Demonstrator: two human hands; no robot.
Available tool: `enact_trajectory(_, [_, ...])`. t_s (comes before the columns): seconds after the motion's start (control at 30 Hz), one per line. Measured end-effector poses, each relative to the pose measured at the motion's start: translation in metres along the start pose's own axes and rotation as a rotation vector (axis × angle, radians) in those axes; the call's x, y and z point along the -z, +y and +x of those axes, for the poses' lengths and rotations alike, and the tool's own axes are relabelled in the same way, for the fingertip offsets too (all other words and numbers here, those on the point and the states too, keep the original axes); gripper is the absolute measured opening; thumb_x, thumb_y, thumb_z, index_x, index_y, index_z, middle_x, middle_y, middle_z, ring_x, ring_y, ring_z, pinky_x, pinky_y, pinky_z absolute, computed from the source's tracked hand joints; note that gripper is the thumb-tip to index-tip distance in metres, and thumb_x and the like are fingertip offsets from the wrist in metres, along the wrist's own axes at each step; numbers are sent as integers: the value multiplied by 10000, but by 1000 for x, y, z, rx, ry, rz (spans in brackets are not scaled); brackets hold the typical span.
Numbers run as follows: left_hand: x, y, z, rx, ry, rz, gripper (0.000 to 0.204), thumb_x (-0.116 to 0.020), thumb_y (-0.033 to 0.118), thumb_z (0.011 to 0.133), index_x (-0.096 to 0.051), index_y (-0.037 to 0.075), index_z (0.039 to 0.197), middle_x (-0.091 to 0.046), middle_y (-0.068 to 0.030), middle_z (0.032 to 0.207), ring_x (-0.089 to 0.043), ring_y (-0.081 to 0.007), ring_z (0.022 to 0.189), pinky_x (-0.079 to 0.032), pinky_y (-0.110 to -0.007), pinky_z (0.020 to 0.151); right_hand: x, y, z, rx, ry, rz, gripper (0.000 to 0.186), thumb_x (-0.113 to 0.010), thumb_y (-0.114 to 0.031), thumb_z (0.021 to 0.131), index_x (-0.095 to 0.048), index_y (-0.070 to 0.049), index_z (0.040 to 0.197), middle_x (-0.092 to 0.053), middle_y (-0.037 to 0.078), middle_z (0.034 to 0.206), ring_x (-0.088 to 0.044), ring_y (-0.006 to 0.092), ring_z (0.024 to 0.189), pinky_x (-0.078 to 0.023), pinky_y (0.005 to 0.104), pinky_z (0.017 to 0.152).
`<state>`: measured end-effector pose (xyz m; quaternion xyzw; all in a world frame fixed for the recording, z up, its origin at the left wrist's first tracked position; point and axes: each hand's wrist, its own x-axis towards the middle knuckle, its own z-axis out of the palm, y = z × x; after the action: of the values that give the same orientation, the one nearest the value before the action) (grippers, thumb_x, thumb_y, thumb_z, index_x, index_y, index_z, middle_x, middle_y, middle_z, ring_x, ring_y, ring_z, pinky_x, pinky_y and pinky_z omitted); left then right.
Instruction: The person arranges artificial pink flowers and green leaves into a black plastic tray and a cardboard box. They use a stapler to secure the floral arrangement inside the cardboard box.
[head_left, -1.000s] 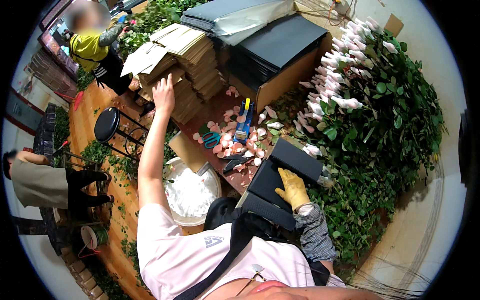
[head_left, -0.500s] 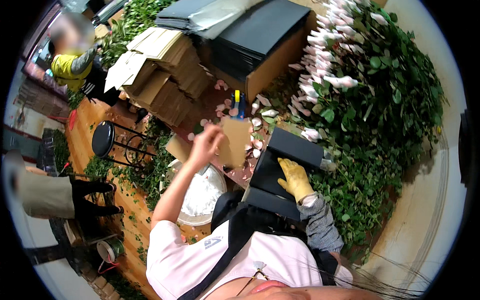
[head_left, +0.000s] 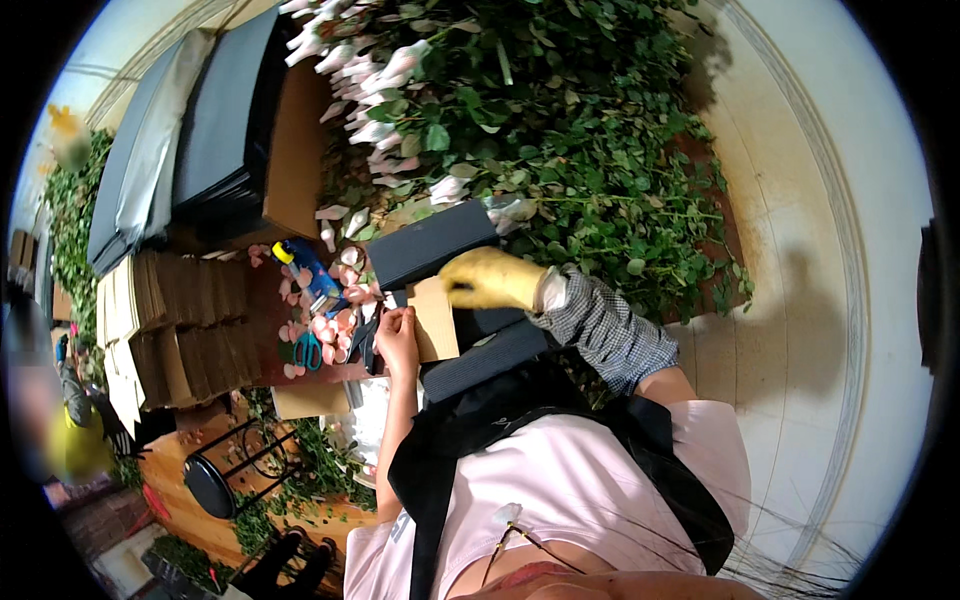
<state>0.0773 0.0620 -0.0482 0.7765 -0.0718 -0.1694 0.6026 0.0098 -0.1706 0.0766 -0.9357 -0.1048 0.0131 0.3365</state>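
Note:
My bare left hand [head_left: 397, 340] pinches the left edge of a brown cardboard piece [head_left: 432, 325]. My right hand [head_left: 497, 281], in a yellow glove, has its fingers curled over the upper right corner of that piece. Beneath the cardboard lies an unfolded black box, its far panel [head_left: 430, 243] and ribbed near panel [head_left: 487, 360] showing. The cardboard and the glove hide much of the box's middle. Left of my left hand are teal-handled scissors [head_left: 307, 350] and dark-handled scissors [head_left: 364, 340] among pink petals [head_left: 325, 328].
Stacked brown cardboard [head_left: 190, 325] stands at the left, with black sheets [head_left: 225, 120] beyond. A blue tool with a yellow part [head_left: 308, 272] lies near the petals. Pale pink roses [head_left: 370, 110] with leafy stems [head_left: 590, 170] spread far right. A black stool [head_left: 210, 487] stands lower left, near a person.
The view has turned. My left hand has brought the raised cardboard piece down onto the black box. My gloved right hand has gone from lying on the box to the cardboard's corner.

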Motion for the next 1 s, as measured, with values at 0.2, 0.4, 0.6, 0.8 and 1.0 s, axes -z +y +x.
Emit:
enact_trajectory(0.2, [5, 50, -2, -360, -94, 794, 294, -736, 278, 896, -603, 18, 926, -709, -154, 778, -699, -360, 709, -548, -429, 634, -73, -18, -11, -63, -118, -453, 861, -845, -361, 667, -483, -9, 1364, -516, 137, 1372, -470, 305, 1319, -401, 429, 1076])
enact_trajectory(0.4, [27, 87, -30, -475, -687, 816, 599, -809, 362, 809, -577, -14, 1214, -731, -140, 810, -727, -307, 726, -577, -395, 639, -99, -3, -13, -112, -39, -322, 561, -681, -309, 850, -565, -112, 1362, -459, 104, 1514, -423, 285, 1399, -356, 412, 1137])
enact_trajectory(0.6, [-6, 84, -72, -458, -621, 1321, 627, -817, 372, 758, -565, 4, 1197, -728, -97, 806, -727, -254, 685, -576, -363, 592, 26, 23, -20, 131, -145, 930, 370, -598, -196, 1006, -590, -57, 1349, -647, 103, 1285, -586, 204, 1224, -451, 336, 1073])
enact_trajectory(0.8, [1, 89, -66, -457, -596, 1201, 583, -832, 360, 737, -583, 95, 1192, -708, -91, 698, -719, -284, 630, -569, -399, 568, 106, 159, -15, -460, 369, -436, 361, -642, -111, 915, -625, -114, 1276, -627, 80, 1333, -556, 244, 1278, -428, 403, 1116])
enact_trajectory(1.0, [0, 94, -61, -415, -615, 1152, 592, -818, 500, 741, -624, 100, 1132, -705, -112, 693, -725, -284, 655, -560, -389, 574, 130, 216, -25, -444, 344, -714, 229, -693, -93, 810, -716, -119, 1036, -696, 64, 1019, -637, 275, 1021, -432, 422, 1036])
